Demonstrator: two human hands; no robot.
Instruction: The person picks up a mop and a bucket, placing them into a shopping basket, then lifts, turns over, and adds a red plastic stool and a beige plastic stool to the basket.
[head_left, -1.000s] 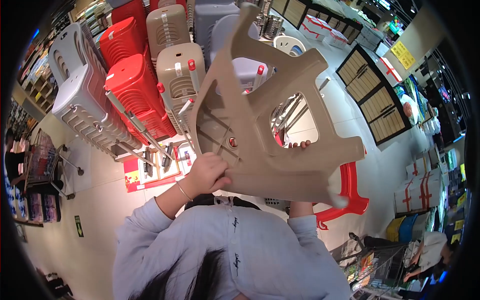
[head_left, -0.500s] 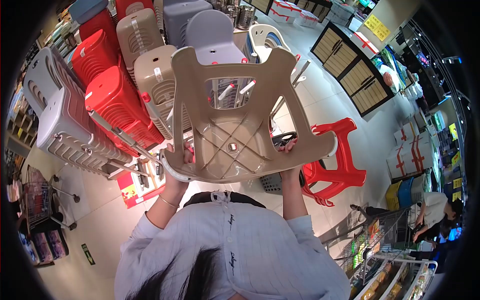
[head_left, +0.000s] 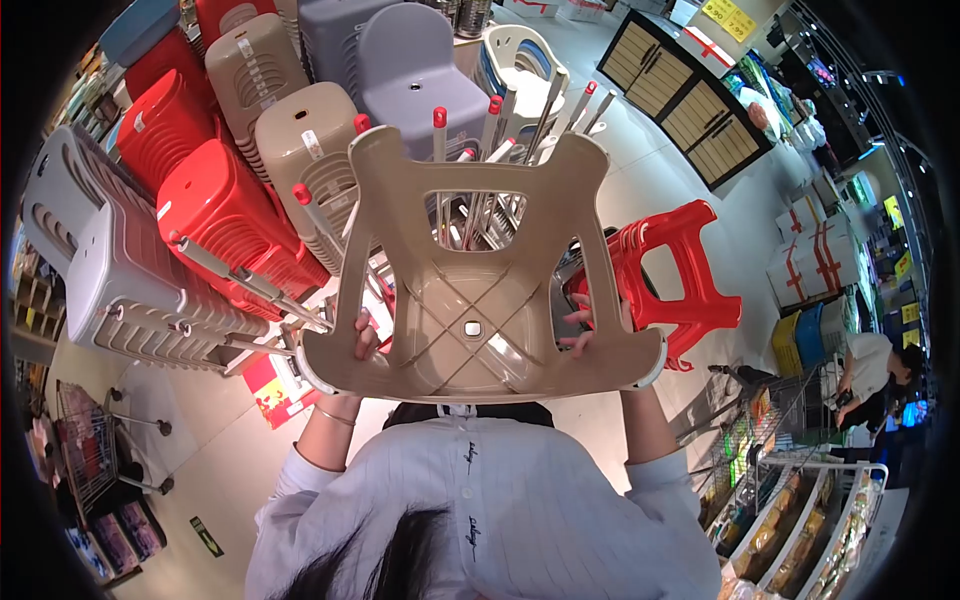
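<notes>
A beige plastic stool point(head_left: 440, 310) is held up in front of my chest, its ribbed underside facing me and two legs pointing away. My left hand point(head_left: 367, 337) grips its near left leg, the fingers showing through the side opening. On the right side my right hand point(head_left: 582, 328) holds the matching leg, its fingers coming round into the other opening. The stool hides both palms. Behind it, metal poles with red caps point(head_left: 439, 120) stick up. A red stool point(head_left: 690, 270) lies beyond my right hand.
Stacked red stools point(head_left: 215, 205), grey chairs point(head_left: 140, 270) and purple-grey chairs point(head_left: 415, 85) stand left and ahead. A wooden cabinet point(head_left: 685, 100) is at the upper right. A person point(head_left: 868, 370) is at the far right, near a shopping cart point(head_left: 740, 440).
The beige stool and both hands have shifted slightly downward in view, and the stool looks larger. More of the capped poles shows behind it. My right fingers look more spread.
</notes>
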